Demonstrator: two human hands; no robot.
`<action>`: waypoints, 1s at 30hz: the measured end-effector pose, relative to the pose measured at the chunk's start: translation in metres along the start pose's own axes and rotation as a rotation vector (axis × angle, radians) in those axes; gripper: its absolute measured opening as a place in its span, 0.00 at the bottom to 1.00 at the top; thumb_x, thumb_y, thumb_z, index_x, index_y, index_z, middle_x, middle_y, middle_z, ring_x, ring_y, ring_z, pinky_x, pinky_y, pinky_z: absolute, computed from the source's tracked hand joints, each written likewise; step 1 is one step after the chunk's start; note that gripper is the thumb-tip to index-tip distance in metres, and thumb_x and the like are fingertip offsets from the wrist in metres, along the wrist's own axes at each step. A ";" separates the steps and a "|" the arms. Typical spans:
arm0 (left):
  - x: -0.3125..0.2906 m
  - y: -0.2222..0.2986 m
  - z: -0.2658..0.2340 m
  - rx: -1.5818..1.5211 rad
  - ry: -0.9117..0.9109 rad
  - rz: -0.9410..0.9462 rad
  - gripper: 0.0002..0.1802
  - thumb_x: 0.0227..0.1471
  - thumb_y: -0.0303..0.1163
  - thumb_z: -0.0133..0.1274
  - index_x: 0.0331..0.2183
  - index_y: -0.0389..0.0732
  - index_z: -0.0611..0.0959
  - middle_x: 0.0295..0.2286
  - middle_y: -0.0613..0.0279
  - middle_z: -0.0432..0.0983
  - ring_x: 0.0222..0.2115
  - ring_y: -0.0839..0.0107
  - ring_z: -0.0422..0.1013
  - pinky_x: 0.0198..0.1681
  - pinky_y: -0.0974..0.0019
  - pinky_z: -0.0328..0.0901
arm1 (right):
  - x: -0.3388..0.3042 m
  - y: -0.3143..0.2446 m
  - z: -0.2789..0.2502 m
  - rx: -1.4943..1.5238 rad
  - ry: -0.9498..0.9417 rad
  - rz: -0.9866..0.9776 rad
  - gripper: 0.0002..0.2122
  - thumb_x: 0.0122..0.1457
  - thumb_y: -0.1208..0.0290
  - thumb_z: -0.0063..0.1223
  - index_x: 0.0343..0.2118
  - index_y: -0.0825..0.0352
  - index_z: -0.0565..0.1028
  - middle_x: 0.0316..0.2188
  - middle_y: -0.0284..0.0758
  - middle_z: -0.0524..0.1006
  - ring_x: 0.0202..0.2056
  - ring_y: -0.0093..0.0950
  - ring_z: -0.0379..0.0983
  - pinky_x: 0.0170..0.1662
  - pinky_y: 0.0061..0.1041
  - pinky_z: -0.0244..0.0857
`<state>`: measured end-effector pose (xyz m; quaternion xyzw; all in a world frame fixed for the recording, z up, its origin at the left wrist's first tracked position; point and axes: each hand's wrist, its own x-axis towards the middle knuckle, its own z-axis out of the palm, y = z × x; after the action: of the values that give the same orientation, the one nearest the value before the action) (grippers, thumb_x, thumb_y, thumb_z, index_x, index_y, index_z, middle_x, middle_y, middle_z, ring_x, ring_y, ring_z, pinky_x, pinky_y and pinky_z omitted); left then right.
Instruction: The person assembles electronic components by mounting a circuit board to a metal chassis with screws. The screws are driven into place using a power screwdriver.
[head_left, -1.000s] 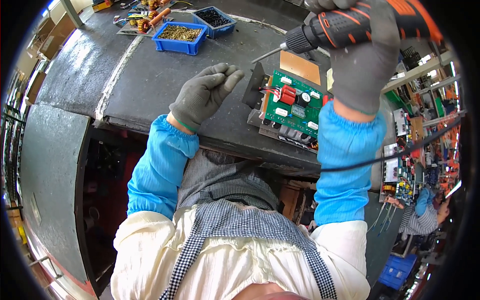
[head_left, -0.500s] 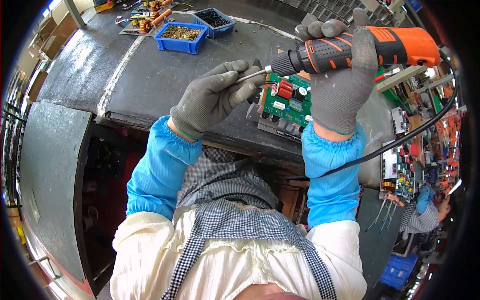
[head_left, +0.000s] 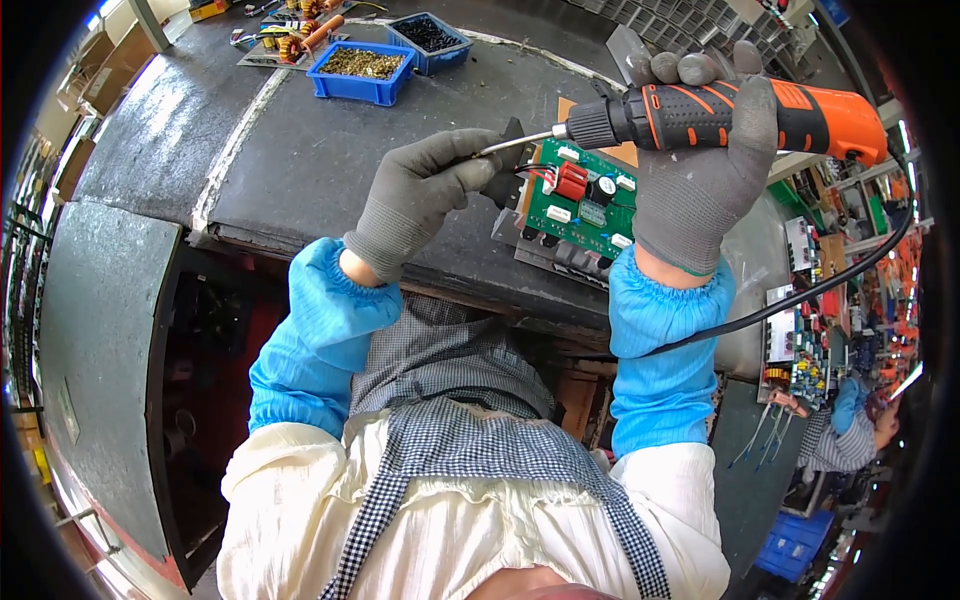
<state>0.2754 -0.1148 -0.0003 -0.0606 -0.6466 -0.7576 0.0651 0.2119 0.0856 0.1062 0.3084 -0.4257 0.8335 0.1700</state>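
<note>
– What is carried by the desk (head_left: 300, 170)?
– The circuit board (head_left: 580, 200), right of the left grip (head_left: 415, 190); the driver (head_left: 690, 112) is clasped by the right grip (head_left: 695, 190).
– What is changed?
– The bit (head_left: 520, 143) is now pinched by the left grip, newly closed, and seemingly steadied.

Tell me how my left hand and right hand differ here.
Your left hand pinches the thin bit; your right hand grips the thick power driver. The left hand's fingers bunch together; the right hand's fingertips show beyond the power driver's far edge. Both wear grey gloves, with blue sleeves.
</note>
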 end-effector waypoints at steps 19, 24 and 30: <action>0.006 -0.016 0.001 0.524 0.124 0.339 0.12 0.47 0.28 0.68 0.36 0.38 0.87 0.27 0.65 0.82 0.28 0.78 0.75 0.31 0.74 0.70 | -0.008 -0.004 -0.001 -0.067 0.081 0.046 0.26 0.60 0.60 0.58 0.57 0.68 0.65 0.33 0.41 0.77 0.39 0.38 0.77 0.52 0.50 0.72; 0.008 -0.007 0.006 0.524 0.079 0.305 0.12 0.46 0.29 0.69 0.35 0.37 0.87 0.28 0.64 0.82 0.27 0.77 0.75 0.30 0.72 0.70 | -0.010 0.000 -0.006 -0.021 0.097 0.053 0.25 0.60 0.59 0.58 0.56 0.67 0.66 0.33 0.39 0.77 0.39 0.37 0.77 0.53 0.50 0.72; 0.009 -0.011 0.001 0.569 0.085 0.343 0.13 0.46 0.31 0.69 0.35 0.37 0.87 0.29 0.63 0.81 0.28 0.76 0.75 0.31 0.71 0.70 | -0.008 -0.005 -0.007 0.019 0.099 0.038 0.25 0.59 0.58 0.59 0.55 0.65 0.67 0.33 0.39 0.77 0.39 0.38 0.77 0.53 0.51 0.72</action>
<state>0.2645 -0.1122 -0.0089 -0.1161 -0.8092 -0.5268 0.2328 0.2181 0.0940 0.1008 0.2602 -0.4144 0.8549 0.1723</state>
